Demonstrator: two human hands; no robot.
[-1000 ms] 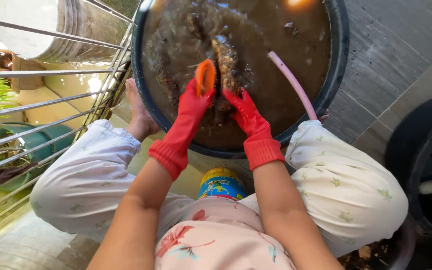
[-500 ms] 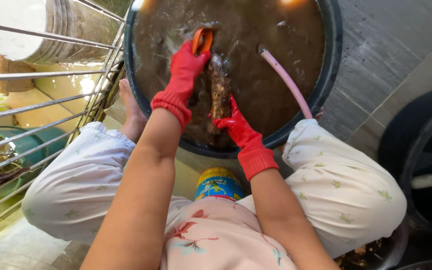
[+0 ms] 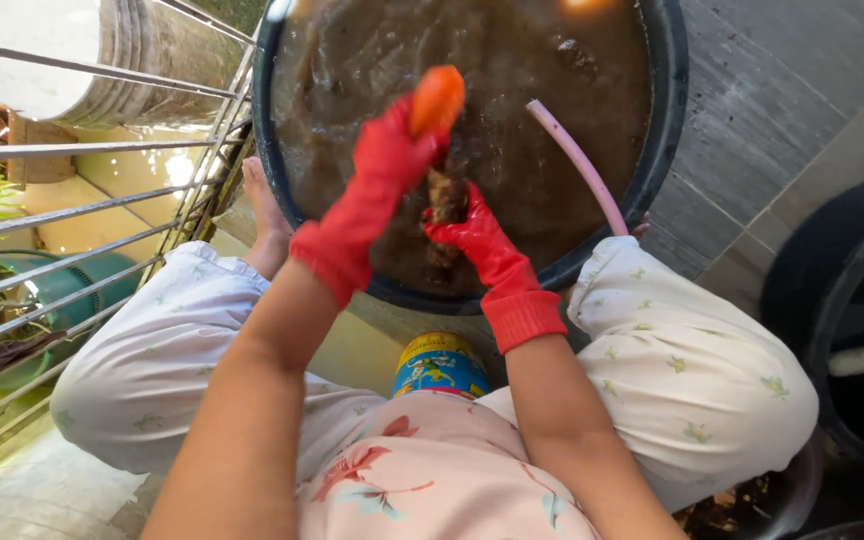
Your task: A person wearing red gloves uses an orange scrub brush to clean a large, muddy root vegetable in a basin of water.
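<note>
Head view, only one cam. Person squats over a big dark tub (image 3: pixel 668 150) full of murky brown water (image 3: pixel 532 90), knees in pale printed trousers either side.

Left hand (image 3: pixel 384 165), red rubber glove, is clenched round an orange scrubber (image 3: pixel 438 98), w/ the orange end poking up above the fingers. Right hand (image 3: pixel 472 232), also red-gloved, is grasping a brown muddy root-like lump (image 3: pixel 445 196), held upright just at the water's edge nr the tub's near rim. The two hands are touching or close to it; scrubber sits at the lump's top end.

Change vs 1 s ago: then both hands were side by side low on the lump. Half a sec ago the left had gone up to the far end w/ the scrubber. Now it's come partway back, scrubber over the upper part of the lump. Right hand has barely shifted, grip same. Reads as back-and-forth strokes along the lump, so scrubbing looks mid-way, not finished: lump still brown w/ dirt.

Pink hose (image 3: pixel 580 165) lies in the water to the right, over the rim, unchanged. Blue-yellow tin (image 3: pixel 439 365) btwn the knees. Metal railing (image 3: pixel 92 200) on the left, bare foot (image 3: pixel 264 205) beside the tub. Another dark tub (image 3: pixel 802 300) at far right.
</note>
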